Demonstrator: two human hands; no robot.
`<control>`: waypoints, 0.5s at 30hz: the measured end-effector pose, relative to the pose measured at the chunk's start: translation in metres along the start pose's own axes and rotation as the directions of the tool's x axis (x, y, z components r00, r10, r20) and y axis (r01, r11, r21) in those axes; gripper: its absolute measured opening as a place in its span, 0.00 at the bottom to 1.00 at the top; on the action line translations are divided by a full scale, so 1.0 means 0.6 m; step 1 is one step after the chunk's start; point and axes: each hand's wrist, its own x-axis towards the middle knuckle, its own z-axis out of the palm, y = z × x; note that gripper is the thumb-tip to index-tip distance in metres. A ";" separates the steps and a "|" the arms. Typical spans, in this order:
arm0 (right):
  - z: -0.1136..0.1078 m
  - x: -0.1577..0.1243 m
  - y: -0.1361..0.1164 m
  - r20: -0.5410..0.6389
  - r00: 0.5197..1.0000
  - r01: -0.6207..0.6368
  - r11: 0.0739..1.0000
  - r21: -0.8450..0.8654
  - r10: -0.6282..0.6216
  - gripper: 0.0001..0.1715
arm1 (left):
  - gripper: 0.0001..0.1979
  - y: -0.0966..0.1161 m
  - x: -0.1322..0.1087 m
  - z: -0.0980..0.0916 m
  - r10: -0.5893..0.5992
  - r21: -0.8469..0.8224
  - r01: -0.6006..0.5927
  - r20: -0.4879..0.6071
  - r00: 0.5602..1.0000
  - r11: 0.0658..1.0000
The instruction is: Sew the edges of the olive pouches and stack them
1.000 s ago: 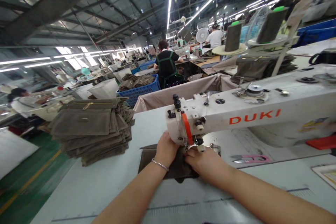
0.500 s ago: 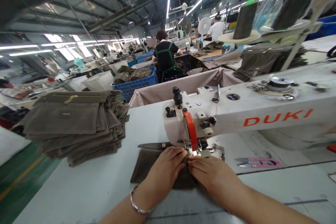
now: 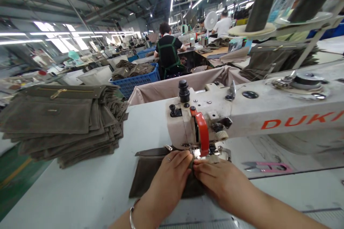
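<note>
A dark olive fabric pouch (image 3: 146, 173) lies flat under the head of a white sewing machine (image 3: 239, 111), with a zip pull at its far edge. My left hand (image 3: 172, 175), a bracelet at the wrist, presses on the pouch with its fingers together. My right hand (image 3: 220, 177) holds the pouch's right side, fingers bent and close together. Both sets of fingertips almost meet in front of the lit needle area, just below the red guard (image 3: 202, 132). The fingertips partly hide the presser foot and the seam.
A tall stack of similar pouches (image 3: 59, 121) stands on the white table (image 3: 80, 193) to the left. Pink-handled thread snips (image 3: 268, 167) lie at the right. Beyond are a cloth-lined bin (image 3: 161, 87), a blue crate (image 3: 137, 85), thread cones (image 3: 260, 9) and a seated co-worker (image 3: 169, 52).
The view has shifted slightly, bringing the machine closer. The pouch and both hands keep almost the same place at the needle, and the zip pull now sticks up at an angle.
</note>
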 end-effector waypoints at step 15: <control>-0.043 -0.007 -0.003 0.056 0.997 -0.065 0.994 0.085 0.061 0.19 | 0.25 -0.012 -0.016 -0.001 -0.080 -0.147 0.086 0.047 0.996 0.985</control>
